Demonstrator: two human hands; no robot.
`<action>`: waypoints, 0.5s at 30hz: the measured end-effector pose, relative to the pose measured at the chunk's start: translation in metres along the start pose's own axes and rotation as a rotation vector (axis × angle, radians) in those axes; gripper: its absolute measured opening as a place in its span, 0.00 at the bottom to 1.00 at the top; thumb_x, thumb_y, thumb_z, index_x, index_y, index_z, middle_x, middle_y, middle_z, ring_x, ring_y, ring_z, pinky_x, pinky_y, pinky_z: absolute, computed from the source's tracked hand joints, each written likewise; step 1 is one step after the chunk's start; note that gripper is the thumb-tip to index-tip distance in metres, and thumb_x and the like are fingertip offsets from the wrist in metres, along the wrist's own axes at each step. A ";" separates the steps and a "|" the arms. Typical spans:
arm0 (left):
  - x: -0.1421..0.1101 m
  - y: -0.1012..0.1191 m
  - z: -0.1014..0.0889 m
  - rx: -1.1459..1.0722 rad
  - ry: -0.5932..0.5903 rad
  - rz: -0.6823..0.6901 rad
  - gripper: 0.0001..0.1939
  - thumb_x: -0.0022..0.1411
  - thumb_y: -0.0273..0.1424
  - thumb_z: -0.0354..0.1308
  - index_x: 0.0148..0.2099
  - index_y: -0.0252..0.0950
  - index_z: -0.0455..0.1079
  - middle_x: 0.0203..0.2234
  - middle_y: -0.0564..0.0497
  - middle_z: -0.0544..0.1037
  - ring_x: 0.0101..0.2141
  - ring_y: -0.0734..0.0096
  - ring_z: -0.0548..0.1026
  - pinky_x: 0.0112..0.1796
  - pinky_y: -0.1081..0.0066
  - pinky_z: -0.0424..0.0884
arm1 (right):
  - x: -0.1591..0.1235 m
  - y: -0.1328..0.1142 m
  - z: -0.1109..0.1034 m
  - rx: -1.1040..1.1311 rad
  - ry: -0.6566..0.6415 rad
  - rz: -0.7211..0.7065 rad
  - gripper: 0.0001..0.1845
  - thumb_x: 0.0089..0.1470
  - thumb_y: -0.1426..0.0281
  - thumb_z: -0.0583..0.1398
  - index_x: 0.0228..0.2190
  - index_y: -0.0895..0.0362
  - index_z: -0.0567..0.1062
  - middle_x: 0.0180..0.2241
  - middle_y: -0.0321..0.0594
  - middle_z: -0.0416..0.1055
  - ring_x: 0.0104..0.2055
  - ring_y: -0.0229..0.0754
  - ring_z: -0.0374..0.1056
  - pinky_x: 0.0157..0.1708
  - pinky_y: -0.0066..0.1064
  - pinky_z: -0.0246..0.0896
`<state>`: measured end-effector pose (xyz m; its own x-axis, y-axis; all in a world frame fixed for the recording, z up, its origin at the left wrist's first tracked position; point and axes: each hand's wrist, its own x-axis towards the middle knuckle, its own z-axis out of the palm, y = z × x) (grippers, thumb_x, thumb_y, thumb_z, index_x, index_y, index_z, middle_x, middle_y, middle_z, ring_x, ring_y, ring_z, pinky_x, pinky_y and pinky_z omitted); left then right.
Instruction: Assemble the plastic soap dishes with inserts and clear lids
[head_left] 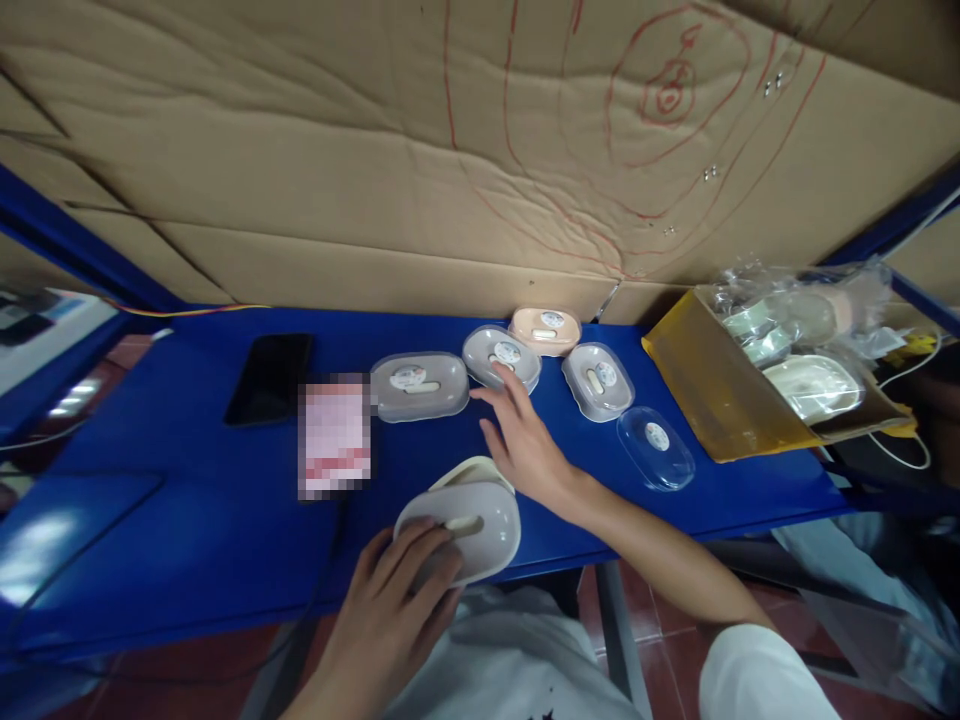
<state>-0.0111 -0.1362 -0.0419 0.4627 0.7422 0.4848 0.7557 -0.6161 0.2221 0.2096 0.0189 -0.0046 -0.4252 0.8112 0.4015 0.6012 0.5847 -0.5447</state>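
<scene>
My left hand (397, 600) grips a grey oval container (469, 525) at the near edge of the blue table (187, 520); a cream oval piece shows just behind it. My right hand (525, 440) stretches forward with fingers spread, its fingertips nearly touching a grey lidded oval box (501, 355). Around it lie another grey lidded box (418, 385) to the left, a third (598, 380) to the right, a peach-coloured box (545, 330) at the back, and a clear lid (655, 448) lying alone.
A yellow tray (712, 390) at the right holds more containers and plastic bags. A black phone (270, 378) and a blurred pink card (334, 435) lie left of the boxes. A cardboard sheet (375, 150) with red scribbles stands behind the table.
</scene>
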 end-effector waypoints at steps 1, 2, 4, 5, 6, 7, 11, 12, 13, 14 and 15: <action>0.002 -0.001 0.001 0.000 -0.007 0.009 0.11 0.75 0.25 0.57 0.55 0.41 0.75 0.53 0.44 0.83 0.58 0.53 0.78 0.59 0.51 0.69 | -0.003 -0.002 -0.004 0.045 0.002 -0.014 0.24 0.74 0.74 0.54 0.67 0.54 0.69 0.75 0.54 0.55 0.80 0.52 0.52 0.75 0.52 0.61; 0.003 -0.003 0.002 -0.001 -0.013 0.013 0.11 0.75 0.24 0.58 0.55 0.41 0.75 0.54 0.43 0.82 0.58 0.52 0.78 0.59 0.51 0.71 | -0.008 -0.004 -0.010 0.090 -0.016 -0.034 0.23 0.75 0.74 0.53 0.67 0.53 0.69 0.74 0.53 0.58 0.79 0.50 0.53 0.75 0.52 0.60; 0.003 -0.006 0.005 -0.009 -0.011 0.003 0.11 0.75 0.25 0.59 0.56 0.41 0.75 0.58 0.40 0.79 0.58 0.51 0.79 0.58 0.48 0.74 | -0.025 -0.004 -0.025 0.175 -0.121 -0.097 0.22 0.77 0.70 0.54 0.68 0.51 0.68 0.73 0.50 0.62 0.78 0.48 0.55 0.76 0.51 0.59; 0.003 -0.007 0.008 -0.020 0.002 -0.011 0.11 0.75 0.26 0.59 0.56 0.41 0.75 0.60 0.39 0.77 0.58 0.50 0.79 0.57 0.47 0.75 | -0.035 -0.003 -0.032 0.208 -0.198 -0.134 0.23 0.77 0.66 0.56 0.69 0.50 0.67 0.73 0.50 0.62 0.79 0.49 0.55 0.76 0.52 0.58; 0.003 -0.008 0.010 -0.036 0.020 -0.028 0.11 0.75 0.27 0.60 0.57 0.41 0.74 0.62 0.38 0.75 0.58 0.49 0.79 0.55 0.46 0.77 | -0.046 -0.002 -0.038 0.228 -0.277 -0.166 0.27 0.75 0.62 0.60 0.70 0.50 0.66 0.75 0.50 0.61 0.79 0.50 0.54 0.76 0.52 0.57; 0.004 -0.008 0.012 -0.056 0.041 -0.046 0.12 0.76 0.30 0.60 0.59 0.42 0.74 0.64 0.36 0.73 0.59 0.47 0.78 0.54 0.45 0.79 | -0.057 0.001 -0.043 0.235 -0.345 -0.192 0.32 0.72 0.57 0.64 0.71 0.51 0.66 0.76 0.50 0.58 0.80 0.53 0.52 0.76 0.53 0.56; 0.008 -0.005 0.017 -0.110 0.092 -0.125 0.18 0.75 0.36 0.62 0.64 0.41 0.72 0.70 0.33 0.65 0.63 0.39 0.75 0.51 0.45 0.83 | -0.087 0.013 -0.048 0.142 -0.420 -0.161 0.44 0.62 0.52 0.72 0.71 0.49 0.66 0.77 0.51 0.56 0.79 0.57 0.55 0.74 0.54 0.61; 0.010 -0.004 0.017 -0.118 0.085 -0.139 0.19 0.75 0.36 0.63 0.65 0.41 0.72 0.72 0.34 0.63 0.65 0.38 0.74 0.52 0.45 0.83 | -0.090 0.016 -0.048 0.116 -0.408 -0.143 0.43 0.62 0.54 0.72 0.71 0.49 0.66 0.76 0.51 0.58 0.78 0.56 0.57 0.73 0.53 0.62; 0.011 -0.003 0.016 -0.126 0.078 -0.146 0.20 0.75 0.36 0.64 0.65 0.41 0.71 0.72 0.34 0.62 0.66 0.38 0.73 0.54 0.44 0.83 | -0.090 0.019 -0.048 0.099 -0.395 -0.131 0.42 0.63 0.55 0.72 0.71 0.48 0.67 0.76 0.50 0.59 0.77 0.56 0.58 0.73 0.54 0.63; 0.012 -0.003 0.015 -0.135 0.066 -0.147 0.21 0.75 0.36 0.64 0.65 0.41 0.71 0.73 0.35 0.62 0.67 0.38 0.72 0.55 0.44 0.82 | -0.089 0.021 -0.048 0.094 -0.385 -0.125 0.41 0.63 0.56 0.72 0.70 0.48 0.66 0.75 0.50 0.60 0.77 0.56 0.59 0.73 0.55 0.62; 0.013 -0.002 0.014 -0.143 0.053 -0.144 0.20 0.75 0.35 0.65 0.65 0.41 0.71 0.72 0.36 0.62 0.68 0.38 0.71 0.57 0.43 0.81 | -0.087 0.023 -0.048 0.099 -0.381 -0.122 0.41 0.63 0.56 0.72 0.71 0.49 0.66 0.75 0.50 0.61 0.78 0.56 0.57 0.74 0.56 0.60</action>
<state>0.0000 -0.1209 -0.0480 0.3263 0.8129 0.4824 0.7371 -0.5383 0.4086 0.2932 -0.0382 -0.0163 -0.7205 0.6707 0.1761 0.4710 0.6597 -0.5856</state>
